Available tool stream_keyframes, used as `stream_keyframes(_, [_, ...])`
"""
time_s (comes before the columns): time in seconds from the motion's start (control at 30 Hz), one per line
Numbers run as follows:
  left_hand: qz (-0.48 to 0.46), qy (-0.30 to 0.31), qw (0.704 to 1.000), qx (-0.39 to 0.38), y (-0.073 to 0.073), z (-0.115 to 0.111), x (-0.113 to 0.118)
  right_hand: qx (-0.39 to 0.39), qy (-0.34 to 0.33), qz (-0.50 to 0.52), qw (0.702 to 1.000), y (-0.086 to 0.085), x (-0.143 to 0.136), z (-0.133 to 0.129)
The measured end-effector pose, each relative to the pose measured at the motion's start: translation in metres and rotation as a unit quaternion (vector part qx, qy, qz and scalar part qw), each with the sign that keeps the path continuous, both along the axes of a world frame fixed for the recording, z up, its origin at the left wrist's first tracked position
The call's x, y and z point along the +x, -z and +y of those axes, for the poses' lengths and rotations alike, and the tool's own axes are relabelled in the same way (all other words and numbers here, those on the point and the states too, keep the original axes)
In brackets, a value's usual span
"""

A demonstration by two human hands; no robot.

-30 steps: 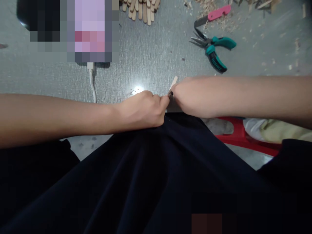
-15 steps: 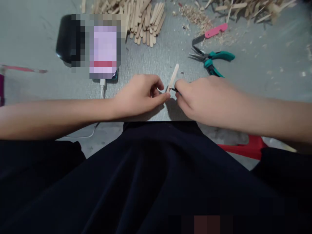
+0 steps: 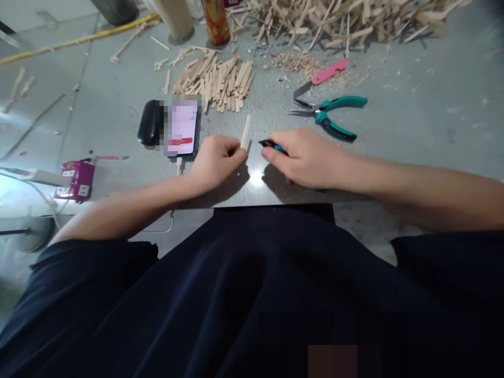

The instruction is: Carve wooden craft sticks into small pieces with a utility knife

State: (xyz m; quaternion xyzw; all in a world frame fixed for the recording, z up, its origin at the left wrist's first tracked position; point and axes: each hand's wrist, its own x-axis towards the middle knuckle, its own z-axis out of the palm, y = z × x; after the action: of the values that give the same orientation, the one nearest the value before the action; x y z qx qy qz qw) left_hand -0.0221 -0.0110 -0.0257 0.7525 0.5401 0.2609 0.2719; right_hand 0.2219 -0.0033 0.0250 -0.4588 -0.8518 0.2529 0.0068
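Note:
My left hand (image 3: 219,160) is closed, pinching the lower end of a wooden craft stick (image 3: 246,131) that points up and away. My right hand (image 3: 305,157) is wrapped round a utility knife (image 3: 268,143) with a dark blade and a bit of blue on its body; most of the handle is hidden in the fist. The blade tip points left toward the stick, with a small gap between them. Beyond my right hand lie teal-handled needle-nose pliers (image 3: 321,112) with jaws apart, and a pink-handled knife (image 3: 328,72).
A pile of craft sticks (image 3: 220,81) lies beyond my left hand, near a phone (image 3: 184,128) on a white cable and a black case (image 3: 149,123). Wood shavings (image 3: 299,64) and a large heap of split sticks (image 3: 334,21) are farther back. A purple socket block (image 3: 76,181) sits at left.
The view has shifted and takes in more of the table. The knife blade has come away from the stick, widening the gap between my hands. Both hands keep their holds.

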Motion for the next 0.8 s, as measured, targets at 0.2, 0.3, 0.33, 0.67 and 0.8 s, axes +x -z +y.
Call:
stream_keyframes(0.2, [-0.052,0.066,0.996,0.004,-0.001,0.003,0.007,-0.185,0.071,0.277,0.940,0.030,0.001,0.001])
stream_keyframes(0.3, [-0.118,0.102,0.986,0.051,0.016,0.008,0.016,-0.272,0.117,0.400,0.867,0.040,-0.004,-0.001])
stream_keyframes(0.33, [-0.137,0.104,0.982,0.072,0.022,0.010,0.018,-0.286,0.123,0.422,0.851,0.041,-0.005,-0.002])
stream_keyframes(0.67, [-0.124,0.089,0.978,0.145,0.039,0.008,0.017,-0.303,0.087,0.465,0.827,0.061,-0.004,0.006])
stream_keyframes(0.8, [-0.137,0.104,0.974,0.151,0.039,0.008,0.019,-0.295,0.083,0.467,0.830,0.061,-0.003,0.004])
